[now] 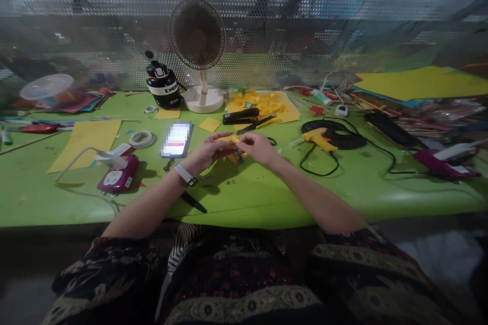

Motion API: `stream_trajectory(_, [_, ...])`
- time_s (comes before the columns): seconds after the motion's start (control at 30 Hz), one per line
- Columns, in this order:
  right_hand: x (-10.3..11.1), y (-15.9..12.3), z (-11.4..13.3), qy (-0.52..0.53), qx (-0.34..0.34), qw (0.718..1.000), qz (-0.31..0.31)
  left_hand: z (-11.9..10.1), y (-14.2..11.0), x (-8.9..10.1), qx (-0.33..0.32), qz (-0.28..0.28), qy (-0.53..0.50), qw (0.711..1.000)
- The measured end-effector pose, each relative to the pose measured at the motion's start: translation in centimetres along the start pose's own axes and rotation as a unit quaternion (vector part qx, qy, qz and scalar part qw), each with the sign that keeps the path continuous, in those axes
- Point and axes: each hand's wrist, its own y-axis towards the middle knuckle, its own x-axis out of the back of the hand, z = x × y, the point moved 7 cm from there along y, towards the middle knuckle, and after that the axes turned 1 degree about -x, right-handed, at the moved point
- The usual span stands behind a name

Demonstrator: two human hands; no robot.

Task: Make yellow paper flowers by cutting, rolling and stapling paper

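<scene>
Both my hands meet above the middle of the green table, with a small yellow folded paper piece (230,138) between them. My left hand (209,152) is closed on its left side, and a pale wristwatch (185,174) is on that wrist. The fingertips of my right hand (257,147) pinch its right end. Just beyond the hands lie a black stapler (241,116) and dark scissors (256,125). Past them, several yellow folded paper shapes (263,101) are heaped on a yellow sheet. The exact shape of the held paper is partly hidden by my fingers.
A fan (198,35) and a black bottle (163,86) stand at the back. To the left are a phone (176,139), a tape roll (141,138) and a purple power strip (119,175). At right lies a yellow glue gun (319,138) with its cord, near stacked coloured paper (423,84).
</scene>
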Motion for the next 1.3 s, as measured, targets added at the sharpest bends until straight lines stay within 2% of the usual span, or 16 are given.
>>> stream_trajectory(0.33, [-0.2,0.2,-0.5,0.009,-0.001,1.0,-0.002,0.0,0.0,0.2,0.0,0.001,0.006,1.0])
stream_trajectory(0.57, [0.9,0.8,-1.4,0.043,-0.027,0.997,-0.054,-0.1,-0.1,0.3,-0.012,-0.011,0.019,1.0])
stream_trajectory(0.7, [0.6,0.6,-1.2,0.0,-0.046,0.999,-0.006,-0.2,-0.1,0.4,-0.022,-0.017,0.04,0.999])
stream_trajectory(0.83, [-0.4,0.4,-1.2,0.022,-0.051,0.998,0.042,-0.1,-0.1,0.6,-0.028,-0.021,0.056,0.998])
stream_trajectory(1.1, [-0.9,0.7,-1.2,0.091,-0.046,0.993,0.06,-0.7,-0.2,0.2,-0.021,-0.004,0.096,0.995])
stream_trajectory(1.3, [-0.6,0.8,-1.2,0.129,-0.058,0.988,0.064,-1.8,0.0,1.2,-0.029,-0.012,0.136,0.99])
